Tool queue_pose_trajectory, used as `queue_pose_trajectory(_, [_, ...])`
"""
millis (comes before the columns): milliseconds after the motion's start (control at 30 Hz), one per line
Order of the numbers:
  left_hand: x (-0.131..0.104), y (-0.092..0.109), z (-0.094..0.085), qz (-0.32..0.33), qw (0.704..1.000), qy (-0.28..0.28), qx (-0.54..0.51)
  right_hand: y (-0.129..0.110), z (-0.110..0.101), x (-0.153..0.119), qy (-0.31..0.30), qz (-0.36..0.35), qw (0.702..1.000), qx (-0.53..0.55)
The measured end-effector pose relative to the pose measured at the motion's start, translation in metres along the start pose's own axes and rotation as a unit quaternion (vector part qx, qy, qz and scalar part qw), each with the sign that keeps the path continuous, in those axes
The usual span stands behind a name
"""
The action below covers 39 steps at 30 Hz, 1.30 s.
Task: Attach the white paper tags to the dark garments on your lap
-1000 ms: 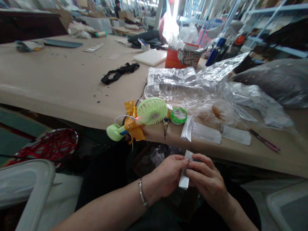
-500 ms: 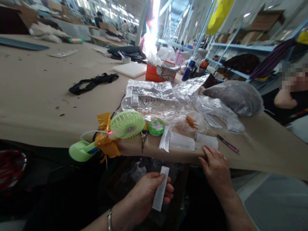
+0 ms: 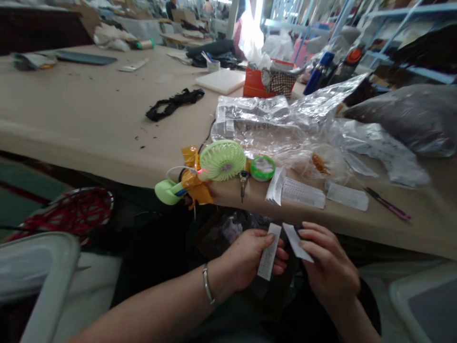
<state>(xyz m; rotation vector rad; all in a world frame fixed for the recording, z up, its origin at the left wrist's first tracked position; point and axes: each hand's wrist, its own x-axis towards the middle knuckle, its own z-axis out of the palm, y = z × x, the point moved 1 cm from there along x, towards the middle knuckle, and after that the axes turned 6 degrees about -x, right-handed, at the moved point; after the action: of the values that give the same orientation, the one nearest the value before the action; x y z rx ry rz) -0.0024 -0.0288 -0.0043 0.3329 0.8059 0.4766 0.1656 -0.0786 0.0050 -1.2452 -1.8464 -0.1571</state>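
My left hand [image 3: 250, 257], with a bracelet at the wrist, grips a narrow white printed label [image 3: 269, 252] under its thumb. Just right of it, my right hand [image 3: 328, 262] pinches a second white label [image 3: 297, 243], which looks bent and tilted. Both hands are in front of the table edge, and the two labels are close but apart. On the table above them lie a folded stack of labels [image 3: 275, 186], a printed sheet of labels [image 3: 303, 193] and a smaller label piece [image 3: 347, 196]. Pink-handled snips [image 3: 389, 204] rest to their right.
A green fan [image 3: 223, 161] is taped at the table edge [image 3: 243, 197], beside a small screwdriver-like tool [image 3: 243, 183] and a green round container [image 3: 263, 168]. Behind are clear plastic bags [image 3: 271, 131], a red box [image 3: 254, 83] and a black cloth strip [image 3: 174, 103].
My right hand has left the tabletop and come beside my left hand, now with a label in its fingers. The view has turned, shifting the table items rightward and slightly up.
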Motion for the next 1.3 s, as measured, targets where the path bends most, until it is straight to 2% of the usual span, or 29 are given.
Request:
queue_pose_trajectory(100, [0.000, 0.001, -0.002, 0.037, 0.999, -0.012, -0.036, -0.021, 0.023, -0.001, -0.062, -0.073, 0.995, 0.000])
queue_pose_trajectory(233, [-0.002, 0.001, -0.008, 0.059, 0.994, -0.006, -0.087, -0.022, 0.036, -0.006, -0.109, -0.086, 0.990, -0.002])
queue_pose_trajectory(733, [-0.003, -0.002, -0.008, 0.060, 0.992, -0.023, -0.112, -0.017, 0.035, -0.010, -0.155, -0.123, 0.980, 0.001])
queue_pose_trajectory(833, [-0.003, -0.005, -0.009, 0.063, 0.992, -0.008, -0.112, -0.019, 0.035, -0.010, -0.156, -0.125, 0.980, 0.001])
queue_pose_trajectory(967, [-0.003, -0.003, -0.011, 0.064, 0.993, 0.010, -0.100, -0.018, 0.033, -0.014, -0.141, -0.085, 0.986, 0.040])
queue_pose_trajectory(1000, [-0.004, -0.001, -0.012, 0.060, 0.994, 0.006, -0.086, -0.016, 0.033, -0.015, -0.125, -0.055, 0.989, 0.063])
queue_pose_trajectory(1067, [-0.007, 0.002, -0.012, 0.043, 0.998, -0.013, -0.048, -0.011, 0.033, -0.018, -0.077, 0.049, 0.989, 0.115])
queue_pose_trajectory(1133, [-0.012, 0.004, -0.011, 0.019, 0.999, -0.034, -0.007, -0.006, 0.035, -0.019, -0.049, 0.200, 0.961, 0.183])
queue_pose_trajectory(1167, [-0.014, 0.003, -0.010, 0.014, 0.999, -0.041, 0.009, -0.005, 0.037, -0.019, -0.054, 0.281, 0.931, 0.225])
queue_pose_trajectory(1200, [-0.017, 0.001, -0.010, 0.005, 0.999, -0.041, 0.021, -0.005, 0.040, -0.019, -0.078, 0.355, 0.888, 0.281])
queue_pose_trajectory(1233, [-0.019, -0.002, -0.010, -0.003, 0.999, -0.036, 0.031, -0.006, 0.044, -0.020, -0.115, 0.417, 0.830, 0.351])
queue_pose_trajectory(1300, [-0.016, -0.009, -0.018, 0.003, 0.998, -0.028, 0.058, -0.007, 0.054, -0.019, -0.176, 0.476, 0.717, 0.479])
